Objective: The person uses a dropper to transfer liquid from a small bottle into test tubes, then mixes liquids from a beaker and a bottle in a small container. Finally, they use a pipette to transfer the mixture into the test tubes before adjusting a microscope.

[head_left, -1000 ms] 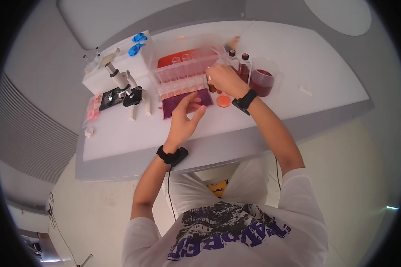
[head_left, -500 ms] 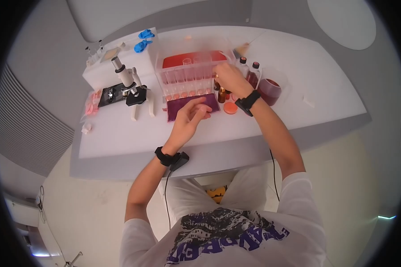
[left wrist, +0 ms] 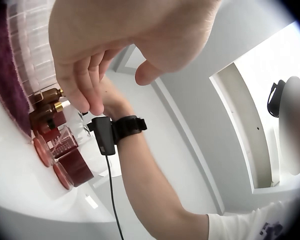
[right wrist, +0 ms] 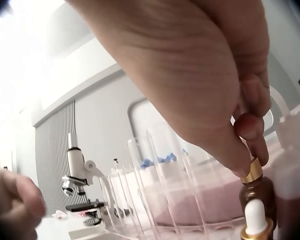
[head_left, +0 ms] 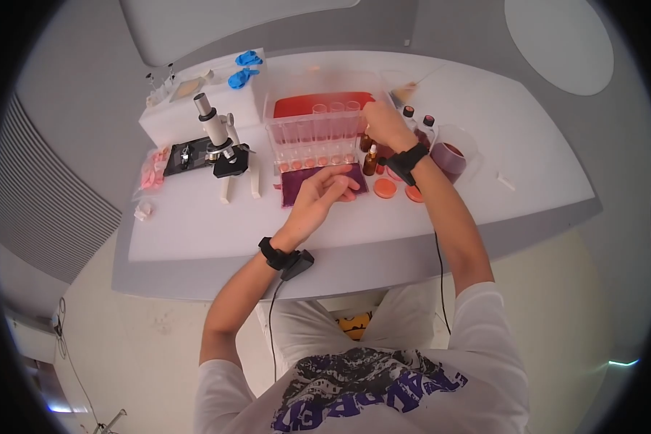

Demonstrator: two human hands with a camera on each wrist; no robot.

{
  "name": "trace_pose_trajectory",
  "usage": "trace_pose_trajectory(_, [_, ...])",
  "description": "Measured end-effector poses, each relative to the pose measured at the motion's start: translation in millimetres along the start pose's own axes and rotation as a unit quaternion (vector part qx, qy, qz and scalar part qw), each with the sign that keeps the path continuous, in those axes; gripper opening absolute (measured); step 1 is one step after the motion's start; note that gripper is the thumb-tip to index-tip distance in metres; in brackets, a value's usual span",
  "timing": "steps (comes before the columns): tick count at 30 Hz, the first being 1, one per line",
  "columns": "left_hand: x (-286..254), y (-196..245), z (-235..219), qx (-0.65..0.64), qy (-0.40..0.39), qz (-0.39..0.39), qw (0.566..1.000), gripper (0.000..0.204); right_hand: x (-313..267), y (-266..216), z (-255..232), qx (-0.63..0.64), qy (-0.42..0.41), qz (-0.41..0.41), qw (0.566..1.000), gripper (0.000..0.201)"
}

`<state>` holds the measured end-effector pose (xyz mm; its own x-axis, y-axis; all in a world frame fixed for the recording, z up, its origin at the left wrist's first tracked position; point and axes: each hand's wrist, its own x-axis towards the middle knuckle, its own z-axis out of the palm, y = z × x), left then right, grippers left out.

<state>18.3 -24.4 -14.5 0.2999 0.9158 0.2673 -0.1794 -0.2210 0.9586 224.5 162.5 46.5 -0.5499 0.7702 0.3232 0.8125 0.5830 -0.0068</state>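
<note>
My right hand (head_left: 389,126) is at the right end of the clear test-tube rack (head_left: 289,134). In the right wrist view, its thumb and fingers (right wrist: 242,162) pinch the top of an upright brown dropper bottle (right wrist: 257,192), just above or at the gold collar; the fingers hide most of the dropper. A second brown bottle with a white bulb (right wrist: 255,217) stands beside it. My left hand (head_left: 315,202), fingers loosely bent and holding nothing, hovers over the purple mat (head_left: 294,188) before the rack.
Behind the rack sits a clear bin with red contents (head_left: 318,103). Black-capped bottles (head_left: 426,129) and a beaker of dark red liquid (head_left: 447,160) stand right. Orange-red dishes (head_left: 385,189) lie near the right forearm. A microscope (head_left: 217,134) and blue gloves (head_left: 243,77) are left.
The head view has shifted, so the table's things appear farther right and lower. More of the brown bottles shows beside my right hand. My left fingers look more bent and point more to the right.
</note>
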Motion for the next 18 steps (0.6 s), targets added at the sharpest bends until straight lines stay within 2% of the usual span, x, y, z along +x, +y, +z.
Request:
trace_pose_trajectory(1, [0,-2,-2,0.004,0.000,-0.001,1.000,0.045,-2,0,-5,-0.030,0.036,-0.012,0.999,0.012])
trace_pose_trajectory(2, [0,-3,-4,0.003,0.000,-0.001,1.000,0.045,-2,3,-9,-0.030,0.035,-0.012,0.999,0.012])
trace_pose_trajectory(4, [2,-4,-6,-0.008,0.022,-0.018,1.000,0.046,0,10,-20,0.018,0.068,0.037,0.997,0.014])
trace_pose_trajectory(5, [2,-4,-7,-0.008,0.022,-0.018,1.000,0.046,-2,13,-26,0.018,0.068,0.037,0.997,0.014])
trace_pose_trajectory(7, [5,-3,-9,0.043,0.042,-0.003,0.998,0.041,-13,6,-56,0.039,0.151,-0.008,0.988,0.017])
trace_pose_trajectory(8, [8,0,-7,0.042,0.043,-0.002,0.998,0.041,-18,-2,-72,0.038,0.151,-0.010,0.988,0.017])
trace_pose_trajectory(10, [15,13,-1,0.155,0.106,0.061,0.980,0.048,-27,-26,-101,0.100,0.164,-0.022,0.981,0.018])
trace_pose_trajectory(11, [19,19,3,0.157,0.110,0.061,0.980,0.048,-31,-38,-113,0.102,0.164,-0.027,0.981,0.018])
trace_pose_trajectory(13, [29,31,9,0.174,0.144,0.138,0.964,0.046,-37,-61,-129,0.206,0.078,-0.064,0.973,0.019])
trace_pose_trajectory(14, [32,41,6,0.176,0.148,0.138,0.963,0.046,-38,-72,-130,0.208,0.078,-0.068,0.973,0.019])
trace_pose_trajectory(16, [36,55,0,0.155,0.071,0.060,0.984,0.040,-39,-89,-128,0.325,0.037,-0.093,0.940,0.020])
trace_pose_trajectory(17, [36,54,-6,0.142,0.070,0.113,0.981,0.034,-38,-93,-127,0.319,0.057,-0.110,0.939,0.021])
trace_pose_trajectory(18, [35,55,-15,0.144,0.066,0.115,0.981,0.034,-34,-98,-122,0.318,0.061,-0.109,0.940,0.021])
